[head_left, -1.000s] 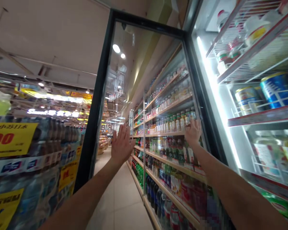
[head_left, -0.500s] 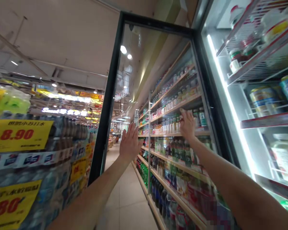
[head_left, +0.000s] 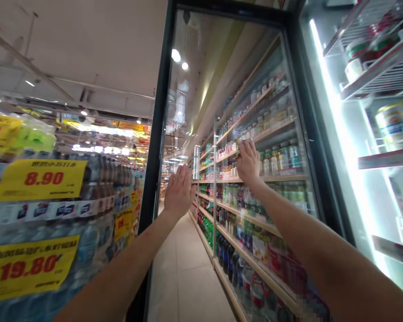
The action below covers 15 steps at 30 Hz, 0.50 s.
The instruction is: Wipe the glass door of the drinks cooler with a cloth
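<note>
A glass door (head_left: 195, 112) with a dark frame stands swung out before me, and shelves of bottles show through it. My left hand (head_left: 178, 191) lies flat against the left part of the glass, fingers stretched upward, holding nothing. Toward the middle of the pane, my right hand (head_left: 249, 162) is at the glass with its fingers bent together. Something small and yellowish shows at its fingertips, too blurred to name.
At the right is a lit cooler with wire shelves (head_left: 383, 85) of jars and cans. Stacked water bottles with yellow price signs (head_left: 42, 179) fill the left side. A tiled aisle floor (head_left: 188, 268) runs ahead.
My right hand has moved left across the glass, closer to my left hand. My left hand stays against the pane. The view has shifted, with the door frame and cooler now farther right.
</note>
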Tool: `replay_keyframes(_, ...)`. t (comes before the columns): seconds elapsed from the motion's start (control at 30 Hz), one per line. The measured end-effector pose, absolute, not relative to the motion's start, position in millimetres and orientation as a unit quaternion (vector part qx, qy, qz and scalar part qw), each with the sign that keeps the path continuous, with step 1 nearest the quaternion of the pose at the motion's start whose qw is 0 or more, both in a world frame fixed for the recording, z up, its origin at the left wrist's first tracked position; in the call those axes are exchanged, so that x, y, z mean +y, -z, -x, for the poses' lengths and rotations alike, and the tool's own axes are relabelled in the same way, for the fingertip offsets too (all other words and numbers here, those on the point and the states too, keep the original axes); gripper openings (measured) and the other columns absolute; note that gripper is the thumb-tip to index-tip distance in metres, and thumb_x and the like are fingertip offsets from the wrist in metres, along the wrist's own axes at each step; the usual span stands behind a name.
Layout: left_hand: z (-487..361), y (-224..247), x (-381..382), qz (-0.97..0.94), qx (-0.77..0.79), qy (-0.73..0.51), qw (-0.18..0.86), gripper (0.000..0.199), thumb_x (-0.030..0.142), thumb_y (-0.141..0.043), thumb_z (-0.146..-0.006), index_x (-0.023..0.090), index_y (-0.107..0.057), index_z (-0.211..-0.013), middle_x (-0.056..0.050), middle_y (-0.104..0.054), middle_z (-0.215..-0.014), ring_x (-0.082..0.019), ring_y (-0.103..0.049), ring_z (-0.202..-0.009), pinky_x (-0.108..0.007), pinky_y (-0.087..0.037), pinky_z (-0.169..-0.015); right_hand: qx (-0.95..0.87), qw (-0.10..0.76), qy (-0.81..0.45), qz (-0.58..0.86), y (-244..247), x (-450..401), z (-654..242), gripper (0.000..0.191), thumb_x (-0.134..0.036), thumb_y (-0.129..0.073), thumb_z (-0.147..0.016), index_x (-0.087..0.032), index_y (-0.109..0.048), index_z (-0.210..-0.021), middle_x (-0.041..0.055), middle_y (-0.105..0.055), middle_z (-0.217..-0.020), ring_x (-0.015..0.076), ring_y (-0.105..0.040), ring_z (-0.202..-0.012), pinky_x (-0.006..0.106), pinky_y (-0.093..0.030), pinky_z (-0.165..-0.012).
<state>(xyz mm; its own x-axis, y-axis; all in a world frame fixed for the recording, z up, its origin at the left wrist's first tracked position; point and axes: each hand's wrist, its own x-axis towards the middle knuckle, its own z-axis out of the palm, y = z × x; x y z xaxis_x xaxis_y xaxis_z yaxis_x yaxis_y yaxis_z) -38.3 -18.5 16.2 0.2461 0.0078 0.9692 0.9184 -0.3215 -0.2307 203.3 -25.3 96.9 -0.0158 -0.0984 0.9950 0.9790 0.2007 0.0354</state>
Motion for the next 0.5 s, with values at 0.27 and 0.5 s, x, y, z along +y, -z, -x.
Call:
replay_keyframes(0.27, 62, -19, -28, 0.656, -0.362, 0.472, 0.465, 0.045, 0.025, -0.028, -0.089, 0.011, -0.043, -0.129, -0.012, -0.041, -0.138, -0.021, -0.034, -0.131, -0.043, -0.02, -0.11, -0.629, 0.497, 0.471, 0.367, -100, -23, -174, 0.047, -0.017, -0.04, -0.083, -0.022, -0.045, -0.13, 0.0072, -0.04, -0.14, 0.0251, -0.024, -0.135, 0.051, -0.027, -0.105)
replay_keyframes(0.5, 83, -25, -38, 0.628, -0.33, 0.524, 0.472, 0.042, 0.021, -0.026, -0.089, 0.01, -0.048, -0.124, -0.013, -0.051, -0.13, -0.019, -0.044, -0.123, -0.042, -0.019, -0.11, -0.664, 0.477, 0.476, 0.324, -106, -16, -116, 0.046, -0.017, -0.04, -0.085, -0.023, -0.044, -0.131, 0.005, -0.041, -0.14, 0.025, -0.021, -0.136, 0.05, -0.025, -0.107)
